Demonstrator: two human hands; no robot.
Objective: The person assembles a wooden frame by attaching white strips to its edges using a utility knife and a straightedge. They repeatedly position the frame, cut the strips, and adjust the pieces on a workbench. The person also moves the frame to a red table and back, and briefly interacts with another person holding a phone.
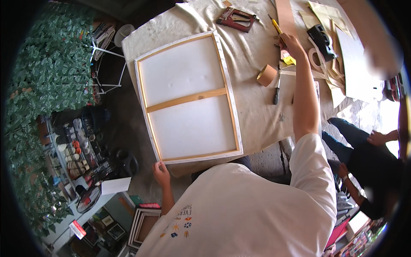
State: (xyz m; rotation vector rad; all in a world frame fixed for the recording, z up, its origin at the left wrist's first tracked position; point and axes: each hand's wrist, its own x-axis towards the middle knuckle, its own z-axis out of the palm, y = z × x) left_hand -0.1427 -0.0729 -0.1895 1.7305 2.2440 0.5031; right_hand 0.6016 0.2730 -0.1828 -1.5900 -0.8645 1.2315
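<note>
A stretched canvas (188, 128) lies face down on the cloth-covered table, showing its wooden bars and crossbar. At its near left corner is my left hand (161, 174), its fingers closed on the frame's edge. My right hand (293, 46) reaches to the far right of the table, its fingers wrapped around a yellow pen-like tool (275, 25), perhaps a cutter. Close to that hand are a yellow piece (289, 60), a roll of brown tape (266, 76) and a dark-handled screwdriver (276, 95). A dark red staple gun (238, 19) rests beyond the canvas.
A black tape dispenser (322, 43), wood strips and a white board (349, 64) crowd the table's right side. A blurred arm (372, 34) crosses the upper right. Another person in dark clothes (368, 160) is at the right. Shelves and frames (145, 227) stand at the left.
</note>
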